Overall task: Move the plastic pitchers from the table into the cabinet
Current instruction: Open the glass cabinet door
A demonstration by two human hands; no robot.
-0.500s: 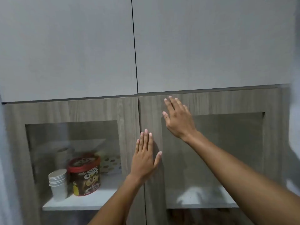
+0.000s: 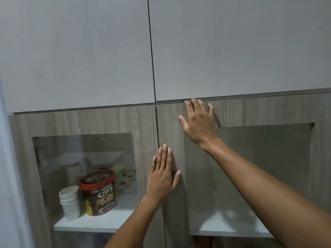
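Cabinet (image 2: 170, 122), wood-grain, two glass-paned doors, both doors sitting shut; centre seam between them serving as the landmark for this entry.

Left hand (image 2: 162, 178): lying flat and open, fingers straight and together, palm pressing on the door frame just right of the seam, low down. Gripping nothing.

Right hand (image 2: 200, 122): reaching higher and further right of the seam, fingers spread and open, fingertips (image 2: 194, 102) curling over the top edge of the right door. Whether they are actually hooking behind that edge cannot be told.

Left of the seam, behind the glass, on a white shelf (image 2: 93, 224): Choco Chips tub (image 2: 98, 194), red lid, standing upright; stack of white paper cups (image 2: 69, 203) standing just beside it, on the side further from the seam; dotted items behind the tub, too blurred to name.

Right of the seam, behind the glass: a white shelf showing only faintly.

Above the seam: two plain grey upper doors (image 2: 232, 47), closed.

Plastic pitchers: not appearing in this view; their location cannot be told.
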